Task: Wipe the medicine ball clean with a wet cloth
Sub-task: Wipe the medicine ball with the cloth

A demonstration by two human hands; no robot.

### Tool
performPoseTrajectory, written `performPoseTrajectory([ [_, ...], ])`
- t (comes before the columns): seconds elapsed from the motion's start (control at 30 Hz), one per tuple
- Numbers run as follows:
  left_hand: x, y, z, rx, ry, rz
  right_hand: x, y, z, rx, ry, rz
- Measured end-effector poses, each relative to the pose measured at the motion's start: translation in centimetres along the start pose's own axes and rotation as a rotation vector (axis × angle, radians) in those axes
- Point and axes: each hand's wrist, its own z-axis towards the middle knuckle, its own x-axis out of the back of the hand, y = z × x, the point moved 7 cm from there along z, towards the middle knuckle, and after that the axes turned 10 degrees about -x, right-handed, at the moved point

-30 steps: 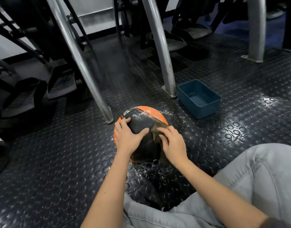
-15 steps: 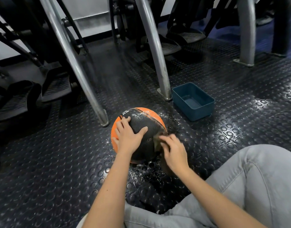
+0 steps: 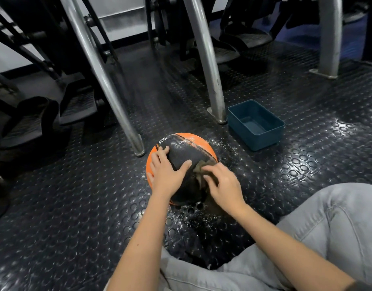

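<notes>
An orange and black medicine ball (image 3: 187, 149) sits on the studded rubber floor in front of me. My left hand (image 3: 167, 171) lies spread on its top left side, fingers straight, steadying it. My right hand (image 3: 224, 186) presses a brownish wet cloth (image 3: 201, 166) against the ball's right side, fingers curled over the cloth. Most of the cloth is hidden under that hand. White specks and wet marks dot the ball's top and the floor around it.
A teal plastic tub (image 3: 255, 124) stands on the floor to the right behind the ball. Silver machine legs (image 3: 210, 80) rise just behind the ball, with black pedals (image 3: 29, 120) at the left. My grey-trousered knee (image 3: 328, 223) is at lower right.
My right hand has slid the cloth down the ball's right side and back up to near the top. The left hand has stayed on the ball. The camera has shifted slightly.
</notes>
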Motion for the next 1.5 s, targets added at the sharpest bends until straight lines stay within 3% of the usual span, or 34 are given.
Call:
performPoseTrajectory([
  [0.07,0.0,0.2,-0.2,0.000,0.016,0.016,0.1,0.3,1.1,-0.053,0.001,0.055],
  [0.17,0.2,0.3,0.0,0.027,0.025,0.018,-0.1,2.5,3.6,-0.307,0.018,0.147],
  [0.23,0.2,0.2,0.0,0.042,0.031,0.010,-0.1,3.1,4.3,-0.383,0.002,0.156],
  [0.47,0.0,0.5,0.6,0.036,-0.008,0.015,-0.2,0.5,1.1,-0.195,-0.040,0.089],
  [0.7,-1.0,1.4,0.9,0.050,-0.011,-0.002,0.5,2.6,5.3,-0.373,-0.021,0.107],
  [0.93,-1.1,1.7,0.9,0.017,-0.047,0.024,0.7,1.1,2.6,-0.176,-0.091,0.005],
  [1.13,-1.2,1.7,0.7,0.022,-0.036,0.013,0.5,5.6,6.7,-0.402,-0.067,0.053],
  [1.23,-1.2,1.5,0.7,0.025,-0.021,0.006,0.5,4.5,4.9,-0.419,-0.031,0.108],
  [1.3,-1.1,1.6,0.8,0.027,-0.007,-0.004,0.2,2.5,2.2,-0.343,-0.020,0.134],
  [1.43,-0.8,1.3,1.0,0.021,-0.019,-0.017,-0.8,-0.3,-1.9,-0.135,-0.170,0.062],
  [1.5,-0.8,1.2,0.9,0.017,-0.015,-0.014,0.1,-0.7,-0.9,-0.092,-0.135,0.046],
])
